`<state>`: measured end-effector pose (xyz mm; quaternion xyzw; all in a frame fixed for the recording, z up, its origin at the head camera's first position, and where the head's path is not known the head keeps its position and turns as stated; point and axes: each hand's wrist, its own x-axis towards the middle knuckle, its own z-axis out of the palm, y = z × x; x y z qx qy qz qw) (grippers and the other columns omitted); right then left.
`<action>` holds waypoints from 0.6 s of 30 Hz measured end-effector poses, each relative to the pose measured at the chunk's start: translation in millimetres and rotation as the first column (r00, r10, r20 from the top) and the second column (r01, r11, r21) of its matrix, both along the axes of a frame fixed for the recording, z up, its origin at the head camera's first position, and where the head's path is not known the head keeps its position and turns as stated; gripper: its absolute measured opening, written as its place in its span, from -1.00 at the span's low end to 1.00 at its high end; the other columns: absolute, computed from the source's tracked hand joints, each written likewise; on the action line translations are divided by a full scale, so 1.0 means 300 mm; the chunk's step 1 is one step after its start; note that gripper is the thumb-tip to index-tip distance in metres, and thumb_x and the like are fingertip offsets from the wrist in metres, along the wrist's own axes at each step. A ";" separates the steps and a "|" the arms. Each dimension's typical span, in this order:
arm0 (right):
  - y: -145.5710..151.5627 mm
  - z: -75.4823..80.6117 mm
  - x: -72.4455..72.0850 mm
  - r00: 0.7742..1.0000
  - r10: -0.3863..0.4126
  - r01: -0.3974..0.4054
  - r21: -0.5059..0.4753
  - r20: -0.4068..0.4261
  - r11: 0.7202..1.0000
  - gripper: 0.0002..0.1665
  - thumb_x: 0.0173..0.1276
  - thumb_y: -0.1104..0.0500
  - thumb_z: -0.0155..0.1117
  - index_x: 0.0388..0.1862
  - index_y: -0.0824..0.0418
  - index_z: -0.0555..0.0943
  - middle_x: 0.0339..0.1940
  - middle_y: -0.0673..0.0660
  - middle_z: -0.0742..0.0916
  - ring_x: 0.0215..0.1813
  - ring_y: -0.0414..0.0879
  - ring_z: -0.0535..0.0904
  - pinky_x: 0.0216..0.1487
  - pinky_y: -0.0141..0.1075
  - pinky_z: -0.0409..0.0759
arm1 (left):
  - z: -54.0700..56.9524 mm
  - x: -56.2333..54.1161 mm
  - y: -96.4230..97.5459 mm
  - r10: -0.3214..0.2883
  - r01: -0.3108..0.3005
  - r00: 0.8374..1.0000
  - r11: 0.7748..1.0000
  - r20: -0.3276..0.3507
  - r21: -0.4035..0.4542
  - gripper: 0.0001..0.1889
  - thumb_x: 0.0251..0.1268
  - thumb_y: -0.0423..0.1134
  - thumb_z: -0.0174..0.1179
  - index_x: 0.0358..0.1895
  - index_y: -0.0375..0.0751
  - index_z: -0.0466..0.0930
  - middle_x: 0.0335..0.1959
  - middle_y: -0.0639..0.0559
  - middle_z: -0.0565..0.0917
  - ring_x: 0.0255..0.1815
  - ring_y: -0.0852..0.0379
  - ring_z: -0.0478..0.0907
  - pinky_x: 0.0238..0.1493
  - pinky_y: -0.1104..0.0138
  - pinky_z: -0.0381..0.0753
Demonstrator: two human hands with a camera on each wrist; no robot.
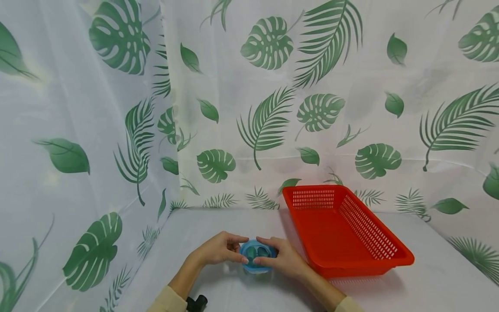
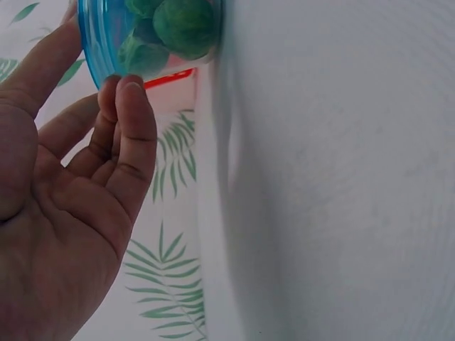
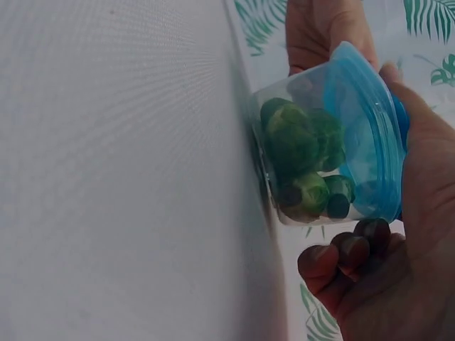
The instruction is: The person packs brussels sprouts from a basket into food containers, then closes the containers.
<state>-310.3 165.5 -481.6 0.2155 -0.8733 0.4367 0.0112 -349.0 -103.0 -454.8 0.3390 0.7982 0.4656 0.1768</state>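
A small clear food container (image 3: 298, 99) with a blue lid (image 1: 253, 249) stands on the table between both hands. Through its wall show several green Brussels sprouts (image 3: 291, 138). My left hand (image 1: 214, 250) grips the lid's left side, thumb in front and index finger behind. On the opposite side, my right hand (image 1: 286, 255) holds the lid the same way, its thumb on top near the front. In the right wrist view its other fingers (image 3: 318, 261) curl beside the container. A lid corner sticks up near the left hand in that view.
A red plastic basket (image 1: 374, 268) with perforated sides stands on the white table (image 1: 218, 221), right of the hands. Close to the left sleeve lies a black object (image 1: 196, 302) at the front edge of view. Leaf-patterned sheets (image 1: 218, 138) hang behind and at the left.
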 end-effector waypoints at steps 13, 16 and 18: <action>-0.011 0.004 0.023 0.982 -0.072 0.095 0.128 -0.172 0.987 -0.09 0.25 -0.41 0.42 0.48 -0.03 0.53 0.47 0.05 0.48 0.44 -0.01 0.34 0.33 0.17 0.53 | 0.017 0.005 0.008 0.052 -0.058 0.995 0.996 -0.082 -0.062 -0.29 0.32 -0.05 0.45 0.45 -0.30 0.48 -0.31 0.11 0.68 -0.34 0.24 0.54 -0.29 0.40 0.52; -0.024 0.026 0.031 0.978 -0.088 0.112 0.126 -0.187 0.986 -0.12 0.30 -0.42 0.37 0.52 -0.13 0.47 0.59 0.05 0.39 0.57 0.07 0.25 0.37 0.30 0.47 | 0.016 -0.002 0.005 0.127 -0.137 0.981 0.989 -0.148 -0.060 -0.34 0.38 0.02 0.39 0.44 -0.22 0.51 -0.23 0.09 0.71 -0.25 0.21 0.60 -0.20 0.34 0.58; -0.036 0.045 0.037 0.974 -0.090 0.120 0.139 -0.210 0.983 -0.13 0.32 -0.42 0.35 0.53 -0.14 0.45 0.61 0.06 0.38 0.59 0.10 0.27 0.36 0.31 0.47 | 0.017 -0.008 0.003 0.176 -0.186 0.965 0.982 -0.196 -0.034 -0.37 0.41 0.05 0.35 0.43 -0.17 0.53 -0.09 0.01 0.74 -0.14 0.16 0.66 -0.10 0.27 0.64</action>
